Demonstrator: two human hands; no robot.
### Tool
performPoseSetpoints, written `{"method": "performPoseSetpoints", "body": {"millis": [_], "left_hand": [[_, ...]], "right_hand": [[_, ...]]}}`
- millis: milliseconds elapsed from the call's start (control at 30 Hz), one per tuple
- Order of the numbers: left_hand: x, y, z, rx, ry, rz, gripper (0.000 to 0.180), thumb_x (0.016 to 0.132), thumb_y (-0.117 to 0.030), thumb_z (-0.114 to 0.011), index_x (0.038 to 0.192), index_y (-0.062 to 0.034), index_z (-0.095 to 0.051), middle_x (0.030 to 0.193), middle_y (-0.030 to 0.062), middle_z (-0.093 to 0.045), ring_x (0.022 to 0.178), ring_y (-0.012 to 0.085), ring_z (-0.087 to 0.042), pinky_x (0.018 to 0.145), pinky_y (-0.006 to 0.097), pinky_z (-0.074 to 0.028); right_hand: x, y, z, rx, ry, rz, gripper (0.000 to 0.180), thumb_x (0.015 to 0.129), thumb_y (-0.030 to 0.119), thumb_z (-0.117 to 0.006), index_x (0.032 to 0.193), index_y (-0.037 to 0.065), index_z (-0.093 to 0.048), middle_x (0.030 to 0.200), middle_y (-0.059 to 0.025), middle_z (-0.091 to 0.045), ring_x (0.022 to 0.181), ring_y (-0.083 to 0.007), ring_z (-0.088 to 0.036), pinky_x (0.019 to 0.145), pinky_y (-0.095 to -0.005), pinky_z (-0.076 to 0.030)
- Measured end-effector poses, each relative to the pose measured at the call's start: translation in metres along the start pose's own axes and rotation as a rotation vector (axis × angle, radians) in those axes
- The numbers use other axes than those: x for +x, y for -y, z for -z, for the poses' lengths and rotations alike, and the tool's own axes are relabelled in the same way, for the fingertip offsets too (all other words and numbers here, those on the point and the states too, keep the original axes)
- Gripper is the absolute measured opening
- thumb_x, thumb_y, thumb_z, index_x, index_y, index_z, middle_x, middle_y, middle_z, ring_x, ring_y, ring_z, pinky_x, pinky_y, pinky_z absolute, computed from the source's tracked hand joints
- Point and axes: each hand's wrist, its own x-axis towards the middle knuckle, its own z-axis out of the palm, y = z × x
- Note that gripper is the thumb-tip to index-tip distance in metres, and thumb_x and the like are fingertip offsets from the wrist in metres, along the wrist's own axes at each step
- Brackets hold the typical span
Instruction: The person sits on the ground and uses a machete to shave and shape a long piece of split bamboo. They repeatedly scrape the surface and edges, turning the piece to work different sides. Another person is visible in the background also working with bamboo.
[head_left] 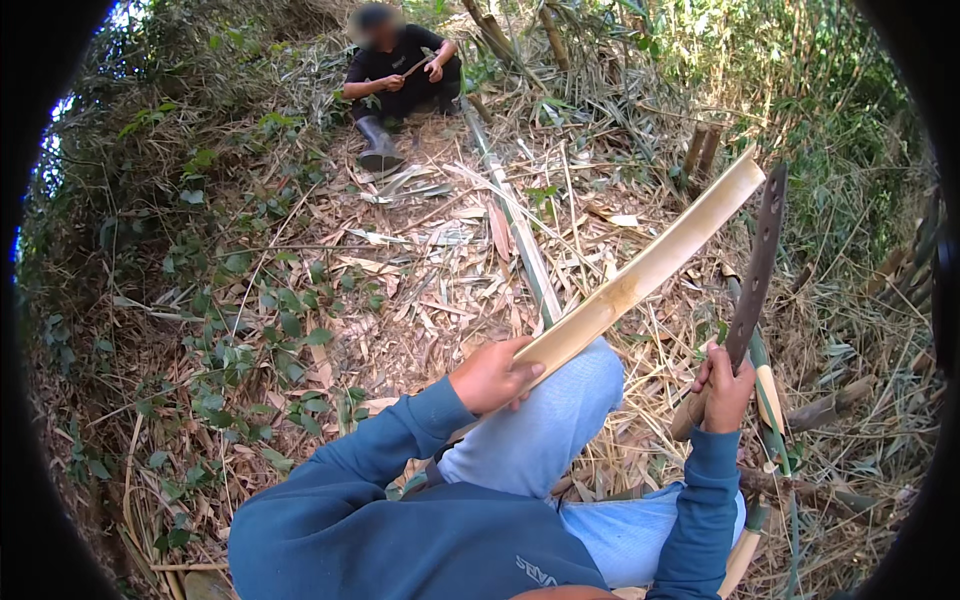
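My left hand [497, 376] is closed around the near end of a split bamboo piece [640, 275], a long pale half-tube with its hollow side up. The bamboo slants away to the right above my raised knee. On the right, my right hand [725, 386] grips a machete [757, 270] by its handle. Its dark blade has a row of holes and points up and away. The blade's tip is close to the bamboo's far end; I cannot tell if they touch.
A person [400, 65] in dark clothes and boots sits uphill, holding a thin tool or stick. A long green bamboo pole [520, 225] lies down the slope between us. Cut stumps [703, 150] stand at the right. Leafy plants [235, 350] grow left; dry leaves and shavings litter the ground.
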Motion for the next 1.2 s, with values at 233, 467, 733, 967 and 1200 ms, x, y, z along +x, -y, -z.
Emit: {"method": "performPoseSetpoints", "body": {"millis": [233,467,733,967,1200], "left_hand": [[0.003,0.001,0.000,-0.038,0.030,0.029,0.042,0.097,-0.017,-0.052,0.134,0.0012,-0.043,0.071,0.0063,-0.058,0.057,0.0128,-0.058,0.052,0.028,-0.051],[0.001,0.006,-0.002,-0.077,0.026,0.011,0.032,0.098,-0.018,-0.050,0.123,0.0023,-0.051,0.066,0.0062,-0.058,0.052,0.0133,-0.058,0.050,0.029,-0.050],[0.015,0.003,0.009,-0.096,0.030,-0.001,0.032,0.098,-0.019,-0.049,0.122,0.0023,-0.052,0.067,0.0062,-0.058,0.052,0.0134,-0.059,0.050,0.029,-0.050],[0.013,0.002,0.012,-0.089,0.024,0.023,0.033,0.098,-0.021,-0.050,0.122,0.0024,-0.051,0.067,0.0060,-0.058,0.053,0.0134,-0.059,0.051,0.029,-0.050],[0.011,-0.003,0.011,-0.081,0.021,0.039,0.034,0.098,-0.022,-0.051,0.122,0.0019,-0.052,0.066,0.0061,-0.058,0.052,0.0135,-0.059,0.050,0.029,-0.050]], "right_hand": [[0.006,0.010,0.002,0.420,-0.083,-0.250,0.022,0.088,0.023,-0.059,0.073,0.010,-0.048,0.058,-0.0003,-0.045,0.047,-0.0109,-0.045,0.044,-0.0254,-0.039],[0.023,-0.009,0.038,0.957,-0.053,-0.528,0.026,0.087,0.026,-0.056,0.068,0.013,-0.045,0.058,0.0025,-0.047,0.050,-0.0103,-0.049,0.051,-0.0281,-0.045],[0.046,-0.017,0.038,0.939,-0.083,-0.424,0.025,0.087,0.023,-0.056,0.067,0.012,-0.046,0.059,0.0031,-0.048,0.051,-0.0097,-0.050,0.052,-0.0281,-0.047],[0.047,-0.018,0.035,0.957,-0.053,-0.464,0.024,0.087,0.023,-0.056,0.068,0.012,-0.046,0.059,0.0026,-0.047,0.052,-0.0099,-0.050,0.052,-0.0279,-0.046],[0.045,-0.013,0.033,0.967,-0.094,-0.492,0.025,0.087,0.024,-0.055,0.067,0.012,-0.044,0.059,0.0024,-0.044,0.052,-0.0098,-0.048,0.052,-0.0275,-0.045]]}}
